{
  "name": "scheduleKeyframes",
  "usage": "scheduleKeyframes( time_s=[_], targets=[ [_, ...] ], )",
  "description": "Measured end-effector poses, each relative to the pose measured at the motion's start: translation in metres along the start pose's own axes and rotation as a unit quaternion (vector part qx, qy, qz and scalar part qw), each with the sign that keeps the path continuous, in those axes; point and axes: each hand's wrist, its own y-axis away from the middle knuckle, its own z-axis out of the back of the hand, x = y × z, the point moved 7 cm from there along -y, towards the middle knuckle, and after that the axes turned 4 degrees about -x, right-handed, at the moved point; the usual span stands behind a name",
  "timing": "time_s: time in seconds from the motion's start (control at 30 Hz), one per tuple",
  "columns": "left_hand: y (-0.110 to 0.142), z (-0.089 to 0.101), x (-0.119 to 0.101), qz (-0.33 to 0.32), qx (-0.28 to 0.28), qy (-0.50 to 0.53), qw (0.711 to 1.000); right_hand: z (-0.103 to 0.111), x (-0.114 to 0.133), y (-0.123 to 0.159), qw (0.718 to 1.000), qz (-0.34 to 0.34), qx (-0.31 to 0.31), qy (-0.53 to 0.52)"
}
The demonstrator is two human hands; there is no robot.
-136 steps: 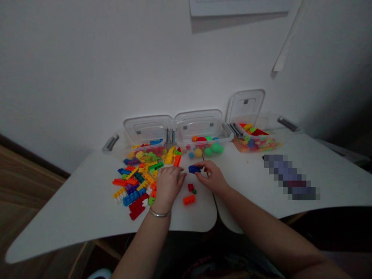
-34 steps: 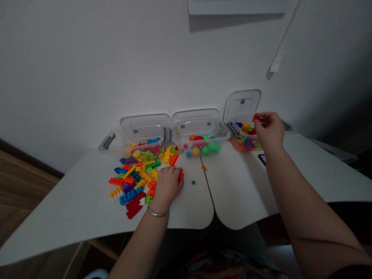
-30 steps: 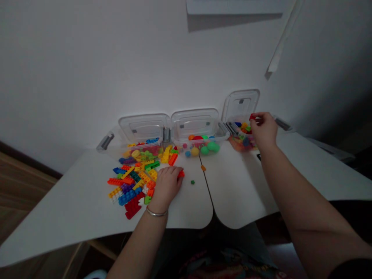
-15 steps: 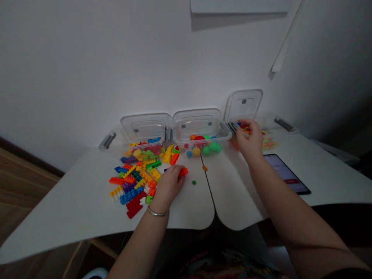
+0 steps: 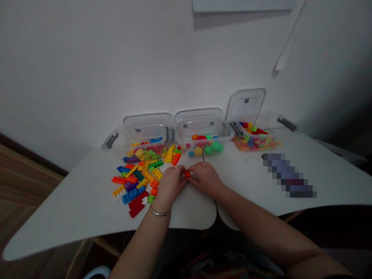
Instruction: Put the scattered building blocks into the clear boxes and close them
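Over the front middle of the white table point(image 5: 186, 213), my left hand point(image 5: 172, 184) and my right hand point(image 5: 207, 178) meet fingertip to fingertip. Between them is a small red-orange toy brick point(image 5: 187, 174), pinched from the left by my left fingers and from the right by my right fingers. Most of it is covered, so whether it is one piece or several I cannot tell. Just left of my left hand spreads a loose pile of coloured toy bricks point(image 5: 138, 176), with a yellow brick point(image 5: 169, 154) at its back right.
Three clear plastic boxes with raised lids line the wall: a left box point(image 5: 147, 126) with bricks, a middle box point(image 5: 199, 123) with coloured balls, and a right box point(image 5: 257, 143) with small bricks. A pixelated phone-like shape point(image 5: 286, 176) lies on the right.
My right hand has come from the right box to the middle and now touches the red-orange brick in my left hand. The small green and orange pieces are now hidden.
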Motion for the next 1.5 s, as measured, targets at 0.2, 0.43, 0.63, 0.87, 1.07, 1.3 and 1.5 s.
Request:
scheduleKeyframes(
  time_s=[0.2,0.43,0.63,0.87,1.07,1.3,1.5],
  targets=[
    [0.0,-0.001,-0.005,-0.04,-0.01,0.015,0.999,0.004,-0.013,0.002,0.998,-0.062,-0.023,0.004],
    [0.0,0.001,-0.007,-0.065,-0.023,-0.002,0.998,0.0,-0.02,0.006,0.996,-0.032,-0.046,-0.07],
    [0.0,0.0,-0.008,-0.078,-0.02,-0.02,0.997,0.017,-0.03,0.007,0.982,-0.078,-0.139,-0.102],
    [0.001,0.002,-0.008,-0.082,-0.026,-0.012,0.996,0.111,-0.053,0.012,0.937,-0.083,-0.338,-0.017],
    [0.0,0.003,-0.008,-0.08,-0.029,-0.011,0.996,0.187,-0.118,0.023,0.865,-0.197,-0.456,0.078],
    [-0.001,0.0,-0.007,-0.076,-0.014,-0.016,0.997,0.213,-0.164,0.015,0.828,-0.306,-0.438,0.168],
    [0.0,0.0,-0.006,-0.076,-0.019,-0.001,0.997,0.198,-0.187,0.011,0.84,-0.377,-0.333,0.202]
  ],
)
